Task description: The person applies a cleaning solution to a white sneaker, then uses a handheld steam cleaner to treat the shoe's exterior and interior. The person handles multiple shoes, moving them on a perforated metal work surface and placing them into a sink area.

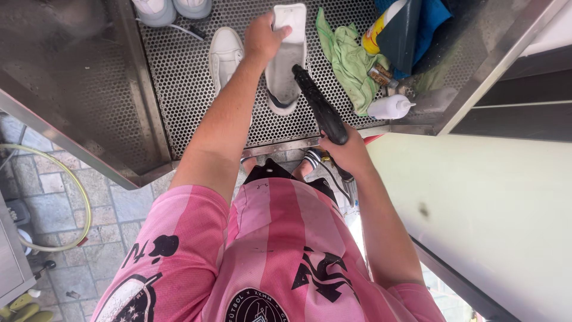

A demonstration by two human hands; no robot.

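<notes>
The person's left hand (264, 37) reaches across the perforated stainless-steel wash tray (179, 89) and closes its fingers over the toe end of a white shoe turned sole-up (286, 59), pinning it flat against the mesh, apparently so that it does not slide. The right hand (348, 152) is wrapped tightly round the grip of a black pistol-shaped spray gun (319, 107), whose nozzle points down at the shoe's grey sole near the heel, close enough to aim at one patch. The shoe lies in the middle of the tray, lengthwise away from the person. Just left of it rests a second white shoe (224, 55), upright, and two more pale shoes (173, 9) stand at the far edge. To the right lie a crumpled green cloth (348, 62), a small white squeeze bottle (390, 107) on its side, and a yellow spray can (378, 30) propped against a dark blue container (399, 36), all within reach of the gun hand. A yellow-green hose (77, 197) loops over the paved floor below.
</notes>
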